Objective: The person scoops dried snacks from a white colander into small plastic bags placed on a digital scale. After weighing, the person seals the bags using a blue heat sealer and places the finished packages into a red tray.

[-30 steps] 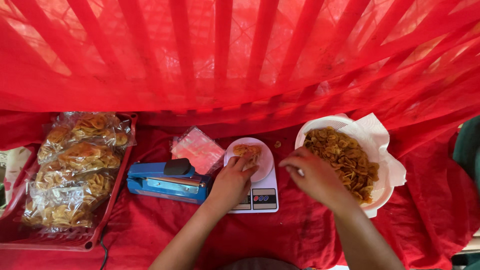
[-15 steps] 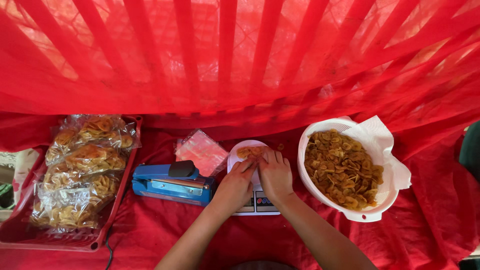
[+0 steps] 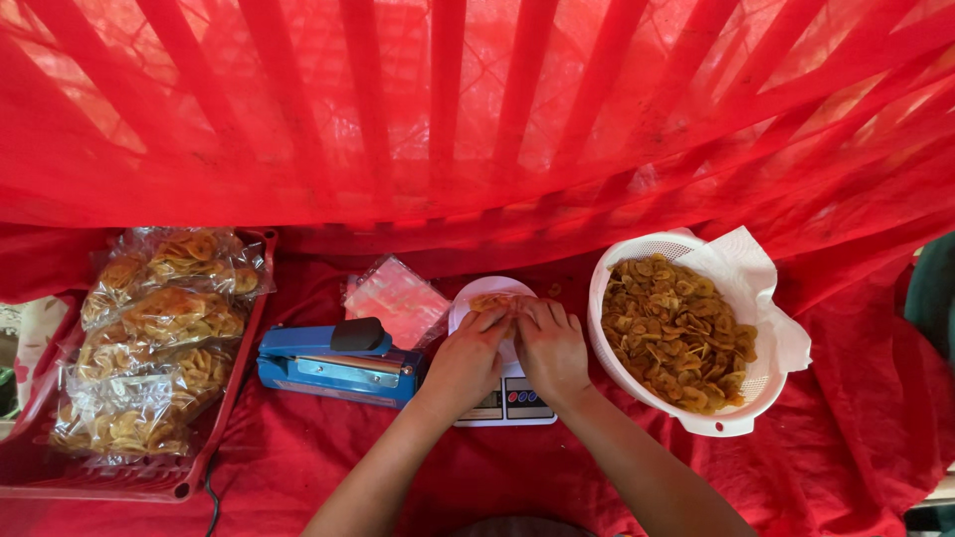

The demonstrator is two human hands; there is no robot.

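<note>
Both hands met over the small white scale (image 3: pixel 505 398) on the red-draped surface (image 3: pixel 846 447): the left hand (image 3: pixel 468 360) and right hand (image 3: pixel 550 350) pinched the mouth of a clear bag of chips (image 3: pixel 491 301) resting on its pan. A white basket of chips (image 3: pixel 686 423) stood just right, a blue sealer (image 3: pixel 333 366) left.

**Bench layout**

A scale (image 3: pixel 502 398) sits mid-bench with a plate (image 3: pixel 468 298) on it. Left of it lies a sealer (image 3: pixel 333 363), then a tray (image 3: pixel 239 398) holding bagged chips (image 3: pixel 159 328). A basket (image 3: pixel 686 423) of chips stands right. Empty bags (image 3: pixel 393 298) lie behind the sealer.
</note>
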